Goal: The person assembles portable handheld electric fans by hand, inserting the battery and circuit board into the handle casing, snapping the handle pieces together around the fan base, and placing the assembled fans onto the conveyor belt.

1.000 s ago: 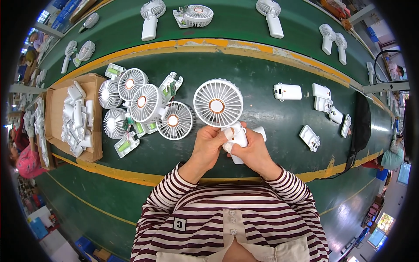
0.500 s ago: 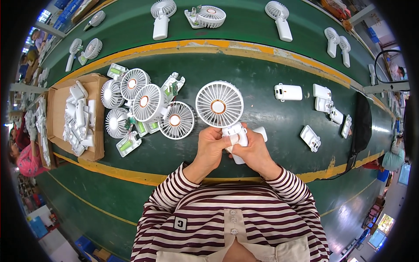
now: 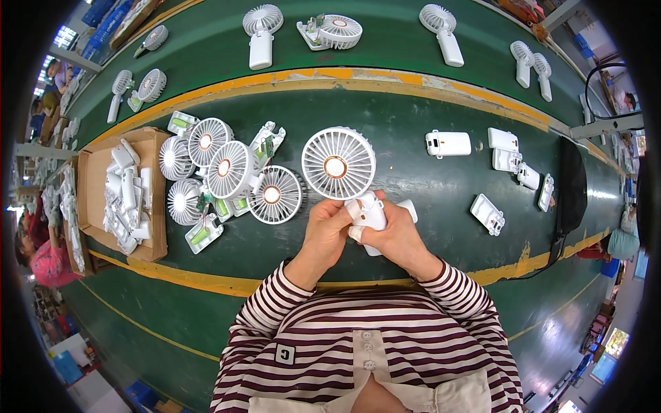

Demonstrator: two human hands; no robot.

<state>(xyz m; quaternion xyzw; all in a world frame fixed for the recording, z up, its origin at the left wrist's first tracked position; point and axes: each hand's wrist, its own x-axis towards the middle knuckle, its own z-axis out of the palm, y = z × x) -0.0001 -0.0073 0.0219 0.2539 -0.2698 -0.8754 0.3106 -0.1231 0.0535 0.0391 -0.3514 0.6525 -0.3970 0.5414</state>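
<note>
Both my hands hold a white handheld fan [image 3: 339, 163] over the near part of the green table, its round grille up and away from me. My left hand [image 3: 325, 233] is closed around the left side of the handle just under the head. My right hand [image 3: 401, 239] grips the handle's right side, thumb pressed against the white casing. Fingers underneath are hidden. A white casing part [image 3: 409, 209] shows just beyond my right hand, partly covered by it. Left of the held fan lies a cluster of fans [image 3: 229, 168], some with opened handles showing green batteries and circuit boards.
A cardboard box [image 3: 160, 213] of white casing parts stands at the left. Loose white handle covers [image 3: 451, 144] lie to the right, near a black object [image 3: 571, 186]. Beyond the yellow-edged divider [image 3: 330, 77], more fans [image 3: 261, 34] lie on a green surface. People are at the far sides.
The held fan has turned slightly, its head shifting a little left. My left thumb has moved up toward the fan's neck. Both hands keep their hold. The whole view has shifted slightly.
</note>
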